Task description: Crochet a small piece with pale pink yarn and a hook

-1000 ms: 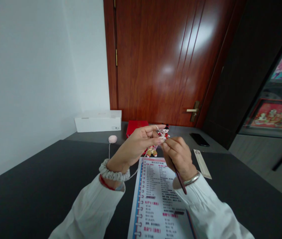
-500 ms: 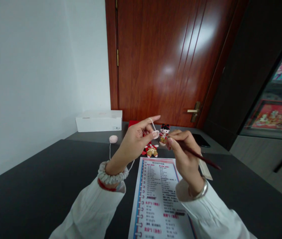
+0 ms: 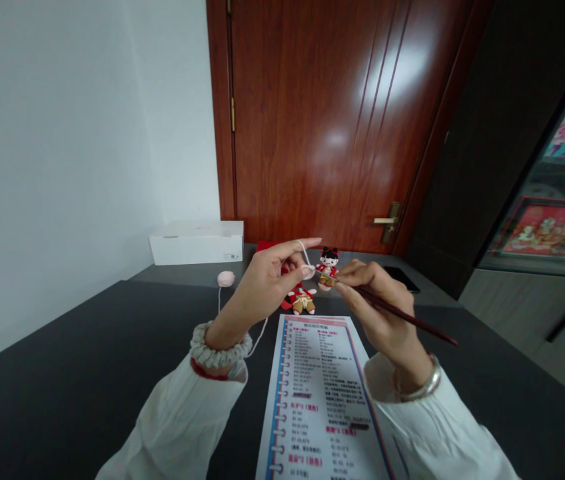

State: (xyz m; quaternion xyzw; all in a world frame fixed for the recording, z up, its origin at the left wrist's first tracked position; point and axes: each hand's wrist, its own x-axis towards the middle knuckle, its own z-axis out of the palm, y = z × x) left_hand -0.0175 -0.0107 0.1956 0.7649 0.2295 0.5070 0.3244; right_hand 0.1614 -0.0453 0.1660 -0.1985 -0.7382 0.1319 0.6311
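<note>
Between its thumb and fingers my left hand (image 3: 272,273) pinches a small pale pink crochet piece (image 3: 308,271). A strand of the yarn runs up over its raised index finger. My right hand (image 3: 380,303) grips a crochet hook (image 3: 402,317) with a dark reddish-brown handle, and the thin metal tip reaches to the edge of the piece. From the pink yarn ball (image 3: 226,279) at the left, yarn passes behind my left wrist. Beyond my hands stands a crocheted doll (image 3: 329,263) with black hair buns; a red and tan crocheted body (image 3: 303,301) lies nearer.
Below my hands lies a printed pattern sheet (image 3: 317,393) on the dark table (image 3: 87,373). A white box (image 3: 196,242) sits at the back left. A black phone-like slab (image 3: 402,280) is partly behind my right hand. A wooden door (image 3: 312,120) stands behind the table.
My right hand has moved slightly right and down, and the hook handle has shifted right with it. The hook's metal shaft now shows at the piece. My left hand keeps its pinch.
</note>
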